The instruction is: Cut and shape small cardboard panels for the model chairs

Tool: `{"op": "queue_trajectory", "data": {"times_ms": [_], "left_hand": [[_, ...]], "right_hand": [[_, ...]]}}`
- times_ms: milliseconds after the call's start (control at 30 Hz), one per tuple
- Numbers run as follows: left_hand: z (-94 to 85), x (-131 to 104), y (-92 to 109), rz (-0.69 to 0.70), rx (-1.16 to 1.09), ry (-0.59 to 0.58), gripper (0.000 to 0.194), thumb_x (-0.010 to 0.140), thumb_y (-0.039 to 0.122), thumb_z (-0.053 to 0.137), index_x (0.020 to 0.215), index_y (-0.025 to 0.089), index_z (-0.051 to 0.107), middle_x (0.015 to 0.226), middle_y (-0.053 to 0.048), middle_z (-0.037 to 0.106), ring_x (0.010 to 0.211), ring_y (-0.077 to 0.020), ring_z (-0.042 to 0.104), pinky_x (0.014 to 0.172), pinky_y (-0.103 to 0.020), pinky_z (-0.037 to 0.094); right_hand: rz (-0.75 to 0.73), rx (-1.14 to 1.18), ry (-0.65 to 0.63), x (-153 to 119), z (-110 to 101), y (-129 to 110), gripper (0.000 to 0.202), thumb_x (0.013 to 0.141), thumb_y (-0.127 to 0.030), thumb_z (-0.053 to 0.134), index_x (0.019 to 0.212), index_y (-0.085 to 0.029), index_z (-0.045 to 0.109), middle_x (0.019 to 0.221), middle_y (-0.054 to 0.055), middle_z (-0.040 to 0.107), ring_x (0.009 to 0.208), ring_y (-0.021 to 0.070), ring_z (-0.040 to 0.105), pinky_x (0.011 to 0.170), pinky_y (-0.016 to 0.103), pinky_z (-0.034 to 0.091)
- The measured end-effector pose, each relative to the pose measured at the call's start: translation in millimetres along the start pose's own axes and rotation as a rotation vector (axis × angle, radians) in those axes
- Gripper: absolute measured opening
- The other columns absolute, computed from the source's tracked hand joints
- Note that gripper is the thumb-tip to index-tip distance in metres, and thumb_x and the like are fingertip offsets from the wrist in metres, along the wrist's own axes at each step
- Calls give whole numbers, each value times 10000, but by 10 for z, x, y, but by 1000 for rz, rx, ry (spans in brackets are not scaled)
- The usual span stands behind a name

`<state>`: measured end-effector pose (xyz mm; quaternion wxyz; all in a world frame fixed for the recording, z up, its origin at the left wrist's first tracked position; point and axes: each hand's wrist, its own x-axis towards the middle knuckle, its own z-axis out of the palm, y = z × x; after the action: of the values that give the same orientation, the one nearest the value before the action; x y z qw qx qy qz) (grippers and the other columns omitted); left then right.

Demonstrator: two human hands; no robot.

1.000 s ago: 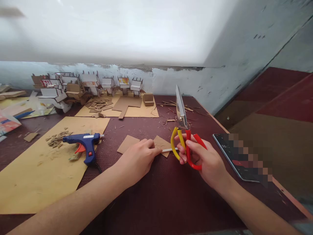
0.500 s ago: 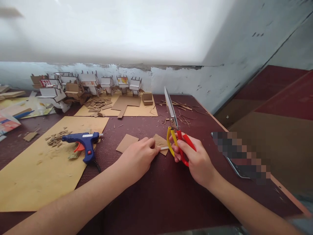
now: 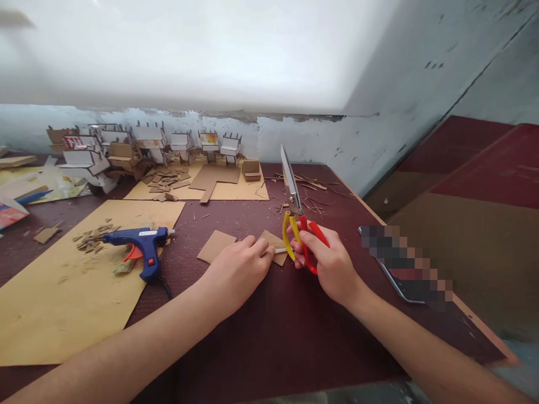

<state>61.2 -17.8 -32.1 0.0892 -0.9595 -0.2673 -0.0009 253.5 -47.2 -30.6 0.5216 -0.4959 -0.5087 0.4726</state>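
Observation:
My left hand is closed, its fingers pinching one end of a thin white stick. The other end of the stick reaches the fingers of my right hand. That hand is wrapped round the scissors, whose handles are yellow and red and whose blades point up and away from me. Two small cardboard pieces lie under and beside my hands: one cardboard square left of my left fingers, another cardboard piece behind the stick, partly covered. Whether the right fingertips grip the stick cannot be made out.
A blue glue gun lies on a yellow board at left. Small cardboard models line the wall behind a T-shaped cardboard piece. A phone, partly blurred out, rests near the right edge. Thin scraps are scattered behind the scissors.
The whole view has shifted slightly, so things appear a little further left. Both hands keep their holds on the white stick and the scissors, with hardly any other movement.

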Motion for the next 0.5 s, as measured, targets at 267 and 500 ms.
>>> {"op": "queue_trajectory", "data": {"times_ms": [267,500], "left_hand": [[95,0,41,-62,45,37,305,1014,126,524,1304,95,614,1053,-102,644,925,-261,632,750,-380,577],[162,15,-29,-48,43,51,314,1015,108,463,1301,71,586,1095,-113,622,974,-259,605,779,-379,582]], "right_hand": [[-18,1,33,39,38,28,237,920,-427,605,889,-193,587,692,-27,514,555,126,443,532,282,421],[-37,-2,51,170,65,36,242,886,-432,623,894,-193,589,671,-31,503,537,129,431,512,284,399]]}}
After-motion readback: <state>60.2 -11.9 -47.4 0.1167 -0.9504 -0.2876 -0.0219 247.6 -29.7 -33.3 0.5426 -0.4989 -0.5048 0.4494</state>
